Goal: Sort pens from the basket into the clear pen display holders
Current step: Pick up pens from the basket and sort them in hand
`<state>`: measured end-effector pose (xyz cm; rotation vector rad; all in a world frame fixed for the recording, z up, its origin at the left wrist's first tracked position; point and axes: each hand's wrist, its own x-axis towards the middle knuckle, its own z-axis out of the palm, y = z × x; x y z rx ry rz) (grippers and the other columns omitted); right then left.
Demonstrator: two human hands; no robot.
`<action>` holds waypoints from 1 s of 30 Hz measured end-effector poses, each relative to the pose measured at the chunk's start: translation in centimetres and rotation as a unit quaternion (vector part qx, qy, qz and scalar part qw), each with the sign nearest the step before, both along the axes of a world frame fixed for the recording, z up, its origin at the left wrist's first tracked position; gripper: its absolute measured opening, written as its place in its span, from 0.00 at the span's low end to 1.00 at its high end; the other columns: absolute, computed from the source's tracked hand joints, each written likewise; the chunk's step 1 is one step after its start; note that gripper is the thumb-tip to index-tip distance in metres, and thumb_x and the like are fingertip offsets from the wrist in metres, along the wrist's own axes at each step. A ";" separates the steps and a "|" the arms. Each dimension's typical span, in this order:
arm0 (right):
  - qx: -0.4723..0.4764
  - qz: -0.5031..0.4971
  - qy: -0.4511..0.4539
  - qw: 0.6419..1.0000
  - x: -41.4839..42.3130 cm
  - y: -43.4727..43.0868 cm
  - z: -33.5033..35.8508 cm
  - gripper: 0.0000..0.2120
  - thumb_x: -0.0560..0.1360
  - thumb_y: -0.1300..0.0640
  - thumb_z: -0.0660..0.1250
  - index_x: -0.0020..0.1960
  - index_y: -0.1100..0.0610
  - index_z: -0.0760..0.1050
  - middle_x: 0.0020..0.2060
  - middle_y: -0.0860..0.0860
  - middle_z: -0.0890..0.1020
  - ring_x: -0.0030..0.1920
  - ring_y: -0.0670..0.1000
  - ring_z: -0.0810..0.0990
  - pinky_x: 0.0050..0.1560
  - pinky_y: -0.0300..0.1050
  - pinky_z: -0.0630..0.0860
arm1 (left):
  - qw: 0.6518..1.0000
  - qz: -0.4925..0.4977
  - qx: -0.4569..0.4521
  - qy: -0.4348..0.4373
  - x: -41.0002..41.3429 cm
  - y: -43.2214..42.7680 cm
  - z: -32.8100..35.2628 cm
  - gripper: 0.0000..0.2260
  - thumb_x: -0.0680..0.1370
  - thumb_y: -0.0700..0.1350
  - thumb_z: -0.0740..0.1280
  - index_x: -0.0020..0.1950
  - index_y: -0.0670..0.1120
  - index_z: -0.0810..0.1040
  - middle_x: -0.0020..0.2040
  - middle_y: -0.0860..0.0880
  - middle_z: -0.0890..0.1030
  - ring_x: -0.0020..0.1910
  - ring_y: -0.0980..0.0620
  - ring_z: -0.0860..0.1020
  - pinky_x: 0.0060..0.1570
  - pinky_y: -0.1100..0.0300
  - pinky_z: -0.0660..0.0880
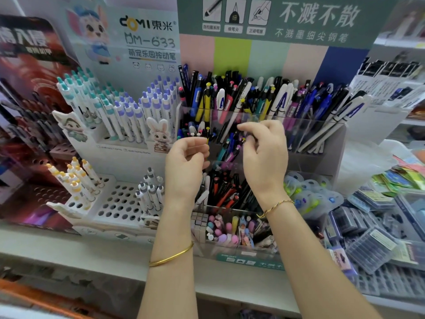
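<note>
Clear tiered acrylic pen display holder (317, 127) crammed with mixed pens (276, 97), so sorting looks well along (basket unseen); before its middle tier left hand (186, 162) pinches a slim yellow-black pen (208, 134), right hand (264, 157) curled, grip unclear.

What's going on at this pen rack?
A person is working at a tiered clear pen holder on a shop shelf, which is crowded with mixed pens. The left hand seems to pinch a slim yellow-tipped pen at the middle tier. The right hand is beside it with fingers curled. Whether it holds anything is unclear. No basket is in view.
</note>
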<state>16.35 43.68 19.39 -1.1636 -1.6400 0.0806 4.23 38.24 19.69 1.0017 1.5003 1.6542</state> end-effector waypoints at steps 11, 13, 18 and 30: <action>-0.219 0.325 -0.094 0.915 -4.8 -9.1 -1.2 0.08 0.76 0.62 0.62 0.51 0.56 0.79 0.43 0.49 0.81 0.46 0.51 0.79 0.49 0.54 0.77 | 0.980 0.157 -0.045 -0.112 -1.8 -9.4 -5.1 0.13 0.78 0.30 0.58 0.47 0.46 0.76 0.44 0.47 0.80 0.42 0.53 0.79 0.42 0.60 0.79; -0.270 0.388 -0.133 0.871 -7.4 -11.9 -3.5 0.07 0.76 0.60 0.62 0.50 0.55 0.78 0.41 0.47 0.79 0.44 0.52 0.80 0.47 0.56 0.78 | 0.961 0.230 -0.100 -0.120 -3.0 -13.1 -8.1 0.14 0.77 0.30 0.57 0.45 0.46 0.76 0.42 0.47 0.80 0.42 0.50 0.79 0.40 0.58 0.78; -0.357 0.481 -0.204 0.775 -13.3 -20.9 -9.7 0.09 0.75 0.62 0.61 0.51 0.56 0.78 0.41 0.49 0.80 0.41 0.51 0.80 0.47 0.52 0.78 | 0.893 0.361 -0.220 -0.157 -6.0 -23.9 -15.8 0.11 0.77 0.31 0.57 0.45 0.42 0.76 0.39 0.44 0.78 0.38 0.48 0.77 0.40 0.54 0.76; -0.463 0.481 -0.291 0.685 -23.9 -30.8 -19.5 0.09 0.78 0.65 0.57 0.51 0.57 0.75 0.41 0.52 0.78 0.46 0.57 0.81 0.47 0.52 0.79 | 0.683 0.378 -0.619 -0.092 -15.7 -37.2 -27.9 0.25 0.80 0.45 0.63 0.72 0.38 0.59 0.73 0.36 0.59 0.72 0.39 0.61 0.65 0.49 0.66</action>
